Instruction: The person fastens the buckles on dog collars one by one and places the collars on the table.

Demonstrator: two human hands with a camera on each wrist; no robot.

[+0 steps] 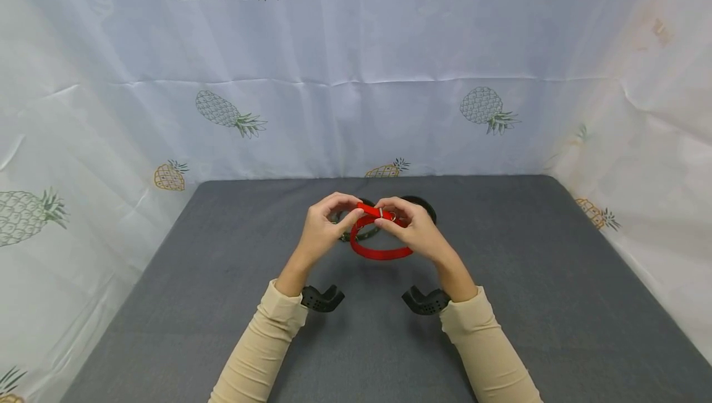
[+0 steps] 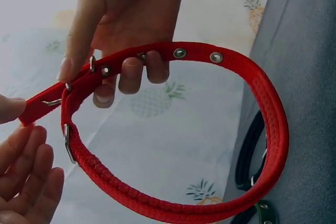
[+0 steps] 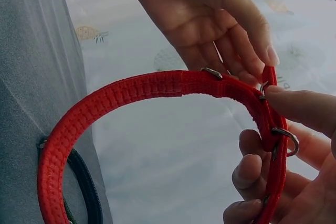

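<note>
A red collar (image 1: 381, 254) with metal eyelets, a buckle and a D-ring hangs as a loop between both hands, above the grey table. My left hand (image 1: 325, 220) pinches the strap's end between thumb and fingers. At the buckle side, my right hand (image 1: 419, 230) grips the band, its thumb (image 2: 67, 69) by the metal loops and its fingers curled around the eyelet strap. In the left wrist view, the strap end (image 2: 39, 107) passes through the metal fittings and sticks out toward the left hand. The right wrist view shows the ring (image 3: 290, 141) near the right fingers.
Behind the red collar, a dark green collar (image 1: 367, 235) and a black collar (image 1: 427, 203) lie on the grey table (image 1: 250, 329). A white pineapple-print cloth (image 1: 356, 125) hangs along the back and sides. Black wrist mounts (image 1: 324, 300) jut inward from both wrists.
</note>
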